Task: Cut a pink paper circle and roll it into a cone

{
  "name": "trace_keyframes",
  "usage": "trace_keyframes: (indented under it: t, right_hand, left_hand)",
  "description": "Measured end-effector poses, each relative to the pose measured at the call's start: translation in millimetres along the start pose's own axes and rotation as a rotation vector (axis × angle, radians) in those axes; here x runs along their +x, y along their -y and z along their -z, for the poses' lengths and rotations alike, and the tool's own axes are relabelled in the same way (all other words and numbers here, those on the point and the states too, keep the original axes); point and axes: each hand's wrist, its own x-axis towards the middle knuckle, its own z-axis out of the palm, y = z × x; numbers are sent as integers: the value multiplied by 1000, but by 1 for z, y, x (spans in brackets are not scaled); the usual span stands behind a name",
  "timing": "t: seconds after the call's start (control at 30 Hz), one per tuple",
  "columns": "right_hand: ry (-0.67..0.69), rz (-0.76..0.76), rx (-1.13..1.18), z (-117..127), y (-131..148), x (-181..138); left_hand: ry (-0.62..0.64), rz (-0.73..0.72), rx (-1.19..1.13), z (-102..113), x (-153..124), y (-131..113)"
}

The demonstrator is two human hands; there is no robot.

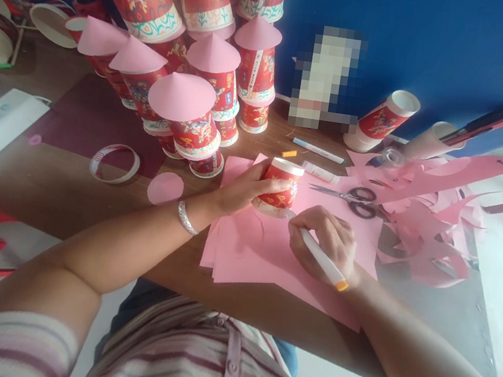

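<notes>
My left hand (248,187) is wrapped round a red patterned paper cup (282,194), pressing it onto a stack of pink paper sheets (246,259). In my right hand (331,237) is a white marker (321,257) with an orange end, its tip down by the cup's lower rim. A thin curved line shows on the pink paper left of the tip. Scissors (348,194) with black handles lie on the sheets just beyond my right hand. An orange cap (289,153), a blue-and-white marker (318,150) and a white tube (320,172) lie behind the cup.
Stacked red cups with pink cone tops (183,94) stand at the back left. A cut cup ring (114,164) and a pink disc (165,189) lie left. Pink paper scraps (434,220) heap at the right, near a pen holder (434,139) and another red cup (386,117).
</notes>
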Motion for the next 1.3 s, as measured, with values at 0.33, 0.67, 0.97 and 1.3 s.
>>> trace_keyframes:
  t: [0.33,0.67,0.97,1.3]
  right_hand:
    - [6,16,30,1,1,1]
    - [32,10,33,2,2,0]
    - [23,11,45,0,1,-2]
    - [9,17,16,-1,-1,-2]
  left_hand:
    - [13,-31,1,-1,1,0]
    - [6,-32,28,-4,-1,-3]
    - [-38,-37,28,-6,-1,-4]
    - [-10,-40,-10,-5,0,-3]
